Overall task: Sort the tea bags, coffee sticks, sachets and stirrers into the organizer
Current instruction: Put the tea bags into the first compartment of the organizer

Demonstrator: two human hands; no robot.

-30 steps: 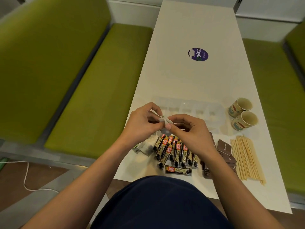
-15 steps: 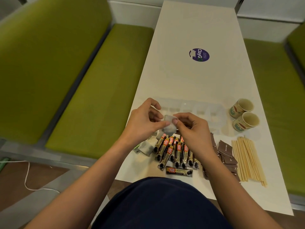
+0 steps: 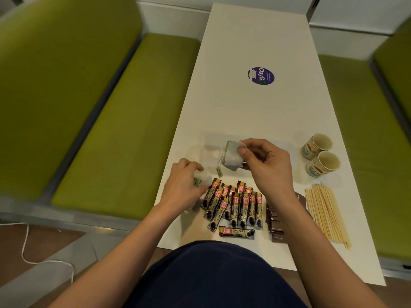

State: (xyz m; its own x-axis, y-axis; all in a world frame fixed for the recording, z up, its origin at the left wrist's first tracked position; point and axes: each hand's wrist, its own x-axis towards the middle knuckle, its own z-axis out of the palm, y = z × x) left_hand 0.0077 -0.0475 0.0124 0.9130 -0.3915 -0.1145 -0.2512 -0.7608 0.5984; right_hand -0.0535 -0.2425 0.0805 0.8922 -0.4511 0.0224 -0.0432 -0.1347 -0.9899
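Note:
My right hand point(image 3: 264, 165) pinches a white tea bag point(image 3: 232, 156) above the clear plastic organizer point(image 3: 211, 147); its small green tag point(image 3: 219, 170) dangles below on a string. My left hand point(image 3: 185, 187) rests low on the table's left side, fingers curled over another white tea bag point(image 3: 201, 180). Several black and orange coffee sticks point(image 3: 235, 205) lie in a row near the front edge. Brown sachets point(image 3: 275, 223) are stacked right of them, partly hidden by my right wrist. Wooden stirrers point(image 3: 325, 213) lie in a bundle at the right.
Two paper cups point(image 3: 321, 155) lie on their sides right of the organizer. A round purple sticker point(image 3: 260, 76) marks the white table point(image 3: 244, 41) farther back. Green benches flank the table on both sides. A white cord point(image 3: 33, 252) trails on the floor at left.
My hands have parted. The right hand lifted a tea bag up over the organizer, its tag now hanging free. The left hand dropped down and left onto another tea bag.

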